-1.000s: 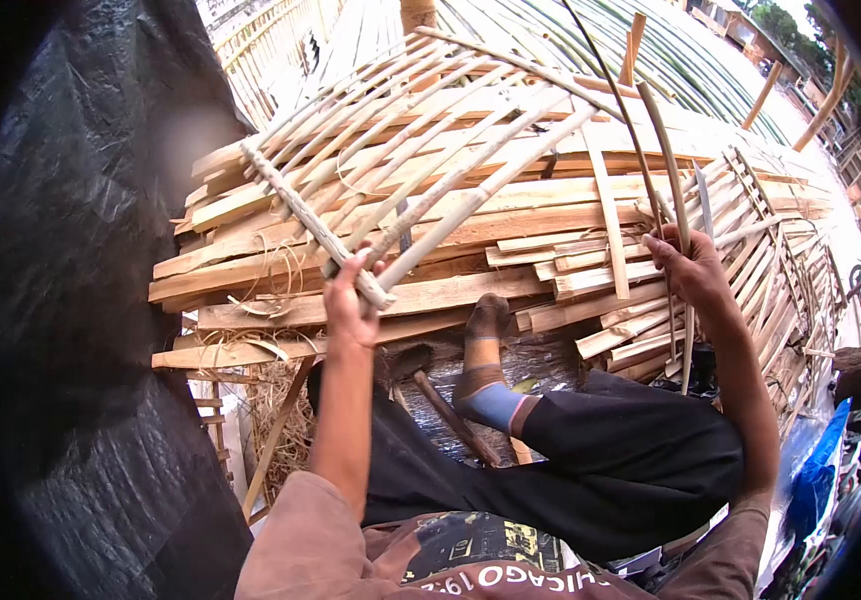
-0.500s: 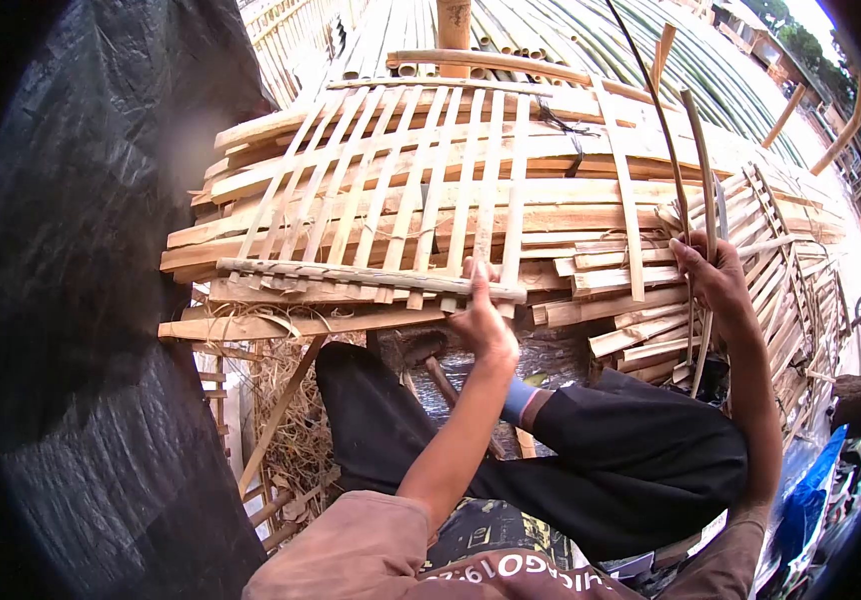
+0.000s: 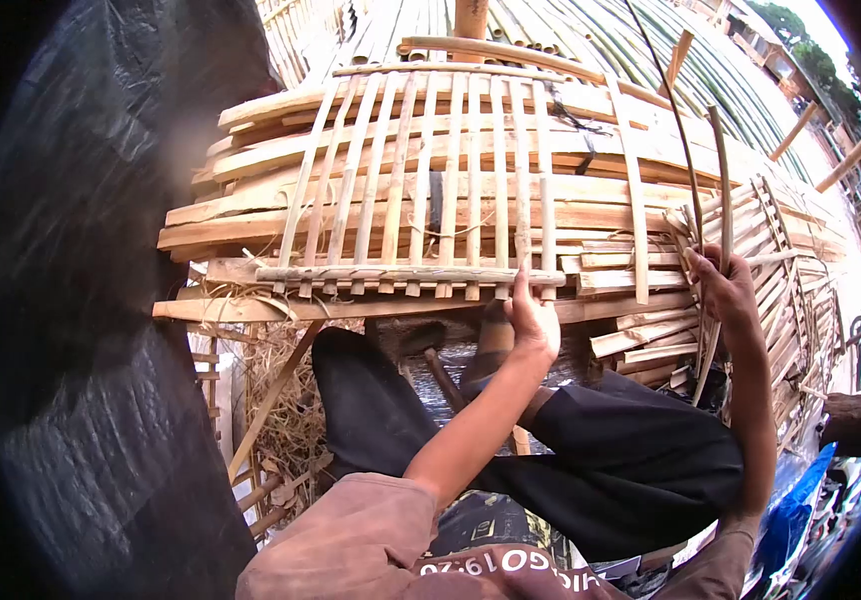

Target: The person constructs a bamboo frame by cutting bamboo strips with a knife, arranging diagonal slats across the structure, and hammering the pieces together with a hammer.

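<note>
My L hand (image 3: 534, 318) clasps the slatted frame (image 3: 474, 180) ahead of it; R hand (image 3: 729, 285) pinches long strips (image 3: 725, 190) — prob. steadying step; next calls for firm L grip.

Black plastic sheet (image 3: 101, 300) in daylight

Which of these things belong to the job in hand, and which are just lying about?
In hand:
slatted frame, held by the left hand
thin dark strip and thicker strip, held in the right hand

Seemingly just lying about:
dry shavings, lower left
blue sheet, lower right
long poles, upper right
</note>
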`<state>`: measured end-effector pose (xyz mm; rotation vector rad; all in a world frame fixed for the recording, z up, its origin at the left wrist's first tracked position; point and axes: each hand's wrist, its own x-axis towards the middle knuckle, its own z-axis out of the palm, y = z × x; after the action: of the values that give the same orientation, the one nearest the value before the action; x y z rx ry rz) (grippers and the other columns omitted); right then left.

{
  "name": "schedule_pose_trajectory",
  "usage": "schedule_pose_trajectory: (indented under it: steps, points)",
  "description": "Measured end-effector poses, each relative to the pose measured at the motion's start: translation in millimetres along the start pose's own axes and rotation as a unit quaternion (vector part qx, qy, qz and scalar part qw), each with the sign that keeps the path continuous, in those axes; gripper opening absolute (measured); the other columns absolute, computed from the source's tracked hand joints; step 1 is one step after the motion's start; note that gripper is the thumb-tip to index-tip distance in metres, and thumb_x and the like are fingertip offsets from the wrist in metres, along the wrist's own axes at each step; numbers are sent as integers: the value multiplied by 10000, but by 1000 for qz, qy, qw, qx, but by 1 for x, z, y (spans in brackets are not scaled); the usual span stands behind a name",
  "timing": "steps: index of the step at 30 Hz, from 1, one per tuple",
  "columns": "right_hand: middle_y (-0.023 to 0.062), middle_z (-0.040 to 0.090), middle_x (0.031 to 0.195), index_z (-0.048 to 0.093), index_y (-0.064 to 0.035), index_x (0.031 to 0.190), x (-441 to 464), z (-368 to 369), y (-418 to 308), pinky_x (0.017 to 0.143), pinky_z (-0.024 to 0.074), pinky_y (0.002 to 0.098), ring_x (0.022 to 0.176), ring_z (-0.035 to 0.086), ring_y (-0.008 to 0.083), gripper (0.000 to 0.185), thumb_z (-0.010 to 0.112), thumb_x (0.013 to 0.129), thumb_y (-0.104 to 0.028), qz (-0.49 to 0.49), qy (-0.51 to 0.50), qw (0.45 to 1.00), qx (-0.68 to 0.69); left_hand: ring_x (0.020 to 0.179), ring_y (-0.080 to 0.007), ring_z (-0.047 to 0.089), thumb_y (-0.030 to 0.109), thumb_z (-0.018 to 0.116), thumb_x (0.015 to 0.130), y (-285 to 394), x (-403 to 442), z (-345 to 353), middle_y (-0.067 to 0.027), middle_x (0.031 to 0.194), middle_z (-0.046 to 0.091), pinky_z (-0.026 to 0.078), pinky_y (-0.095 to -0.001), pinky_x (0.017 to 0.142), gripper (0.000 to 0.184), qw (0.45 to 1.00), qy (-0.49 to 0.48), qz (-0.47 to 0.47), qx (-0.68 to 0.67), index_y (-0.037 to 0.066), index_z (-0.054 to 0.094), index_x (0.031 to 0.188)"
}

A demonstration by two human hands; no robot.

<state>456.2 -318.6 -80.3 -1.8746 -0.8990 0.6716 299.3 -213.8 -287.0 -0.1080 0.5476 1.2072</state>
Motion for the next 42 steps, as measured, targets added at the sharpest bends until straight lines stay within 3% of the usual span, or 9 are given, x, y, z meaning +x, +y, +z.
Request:
schedule_pose_trajectory:
  steps: [7, 12, 15, 18, 21, 24, 31, 35, 42]
  points:
    - [-68, 514, 662, 645, -74, 925, 0, 5, -3, 367, 222, 182, 425, 334, -7, 194, 684, 907, -263, -9, -11, 1000, -9, 974, -154, 500, 277, 700, 813, -27, 24, 21, -10, 1024, 547, 466, -356, 933, 348, 985, 92, -16, -143, 136, 539, 1087]
    - [-62, 532, 672, 661, -55, 981, -1, 0, 0, 387, 239, 177, 452, 359, -13, 210, 682, 910, -251, -10, 0, 1000, -8, 1243, -242, 378, 336, 743, 755, -32, 4, 16, -74, 1215, 440, 157, -444, 1158, 653, 989, 87, -103, -63, 127, 410, 1277]
    - [-58, 542, 686, 659, -40, 986, -3, 3, -3, 391, 240, 178, 459, 365, -14, 224, 685, 907, -248, 0, -11, 1000, -4, 1225, -283, 453, 223, 722, 801, -5, -27, -18, -140, 1181, 463, 315, -456, 1119, 546, 975, -35, -219, 3, 73, 405, 1220]
    - [-55, 519, 625, 670, -31, 889, 8, 8, 0, 396, 267, 193, 464, 401, 8, 257, 690, 897, -287, -27, -19, 997, -71, 926, -226, 646, 104, 602, 915, 57, -62, -11, -80, 993, 594, 522, -360, 894, 182, 973, -126, -135, 137, 76, 489, 1055]
    - [-24, 534, 591, 670, -13, 788, 30, 29, -16, 489, 404, 214, 543, 520, 48, 347, 696, 878, -347, -88, -51, 981, -168, 869, -147, 640, 126, 610, 918, 86, -63, -9, -52, 971, 602, 522, -313, 827, 222, 928, -215, -88, 291, 76, 495, 1101]
    - [-5, 554, 580, 687, 10, 783, 52, 76, -62, 499, 417, 287, 518, 517, 90, 419, 713, 853, -402, -75, -68, 968, -230, 867, -138, 628, 179, 632, 925, 91, -52, -5, -47, 1004, 590, 512, -304, 821, 288, 894, -266, -46, 358, 69, 489, 1149]
    - [20, 637, 655, 708, -29, 828, 132, 247, -56, 534, 472, 296, 535, 560, 93, 378, 729, 851, -406, -147, -120, 966, -175, 815, -144, 659, 409, 580, 958, 95, -47, 28, -81, 1067, 595, 556, -267, 672, 538, 909, -230, -62, 342, 71, 394, 1333]
    - [70, 651, 659, 702, -3, 810, 132, 298, -57, 579, 497, 338, 602, 629, 134, 421, 739, 831, -421, -168, -167, 951, -201, 704, -121, 663, 338, 568, 976, 111, -19, 17, -47, 878, 639, 539, -232, 588, 370, 906, -150, 49, 393, 56, 525, 1212]
    - [214, 674, 770, 702, -11, 883, 137, 311, -46, 700, 516, 448, 753, 680, 337, 403, 709, 831, -410, -169, -129, 951, -225, 663, -118, 656, 248, 622, 951, 127, 22, 38, -42, 815, 652, 520, -218, 540, 239, 882, -93, 18, 461, 22, 593, 1021]
